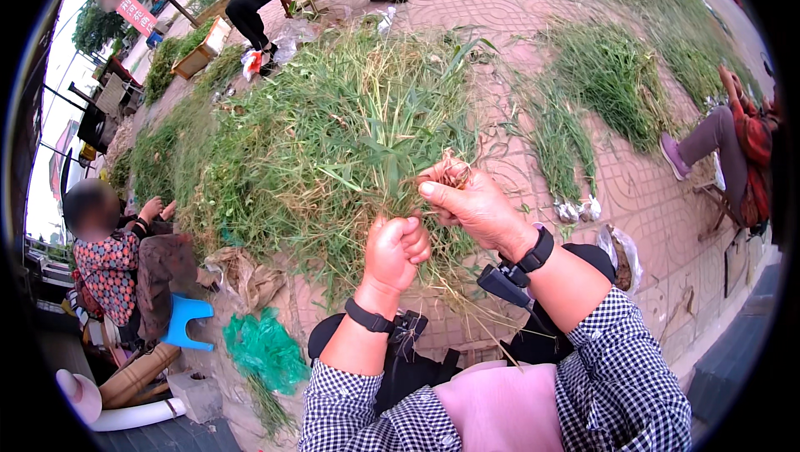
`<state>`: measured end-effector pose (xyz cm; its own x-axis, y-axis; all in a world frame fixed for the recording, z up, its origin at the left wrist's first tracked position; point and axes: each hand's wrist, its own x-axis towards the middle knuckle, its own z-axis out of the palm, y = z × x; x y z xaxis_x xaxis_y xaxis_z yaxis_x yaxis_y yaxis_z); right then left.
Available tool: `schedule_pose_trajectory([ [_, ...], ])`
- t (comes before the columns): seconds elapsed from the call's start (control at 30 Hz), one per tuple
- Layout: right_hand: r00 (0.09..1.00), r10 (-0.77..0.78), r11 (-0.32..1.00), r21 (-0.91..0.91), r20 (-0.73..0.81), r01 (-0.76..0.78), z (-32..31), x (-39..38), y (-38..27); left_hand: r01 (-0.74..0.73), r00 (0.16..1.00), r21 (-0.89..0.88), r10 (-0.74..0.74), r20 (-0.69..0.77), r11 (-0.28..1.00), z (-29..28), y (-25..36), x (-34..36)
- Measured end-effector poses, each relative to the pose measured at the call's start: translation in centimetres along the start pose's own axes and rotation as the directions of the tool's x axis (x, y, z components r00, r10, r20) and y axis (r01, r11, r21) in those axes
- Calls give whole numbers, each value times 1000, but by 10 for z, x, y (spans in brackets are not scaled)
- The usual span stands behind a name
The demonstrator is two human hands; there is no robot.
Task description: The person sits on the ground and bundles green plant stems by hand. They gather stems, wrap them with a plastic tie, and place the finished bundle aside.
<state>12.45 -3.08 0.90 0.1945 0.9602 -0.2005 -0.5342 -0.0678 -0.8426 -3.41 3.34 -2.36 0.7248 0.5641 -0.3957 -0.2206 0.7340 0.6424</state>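
A large heap of cut green grass (275,144) mixed with dry straw-coloured stems lies on the paving in front of me. At its near edge my left hand (397,250) is closed in a fist around grass stems, whose blades fan out away from me. My right hand (482,209), just beside it, pinches a tuft of brownish, root-like strands (452,171) between thumb and fingers. Both wrists wear black bands. A few loose dry stalks hang below my hands toward my lap.
Grass bundles (560,148) with white-wrapped ends lie at right, near another grass pile (612,77). A green plastic bag (267,350) and blue stool (187,322) are at lower left. People sit at left (107,273), far side (265,2) and right (733,148).
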Motion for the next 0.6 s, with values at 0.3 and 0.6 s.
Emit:
schedule_pose_trajectory([
  [0.3,1000,-6,974,228,-20,10,-9,1,14,18,1000,-59,-18,-5,998,0,1,3],
  [0.6,996,-37,991,-132,-80,26,-7,0,10,-22,999,-139,17,-40,990,-1,4,1],
])
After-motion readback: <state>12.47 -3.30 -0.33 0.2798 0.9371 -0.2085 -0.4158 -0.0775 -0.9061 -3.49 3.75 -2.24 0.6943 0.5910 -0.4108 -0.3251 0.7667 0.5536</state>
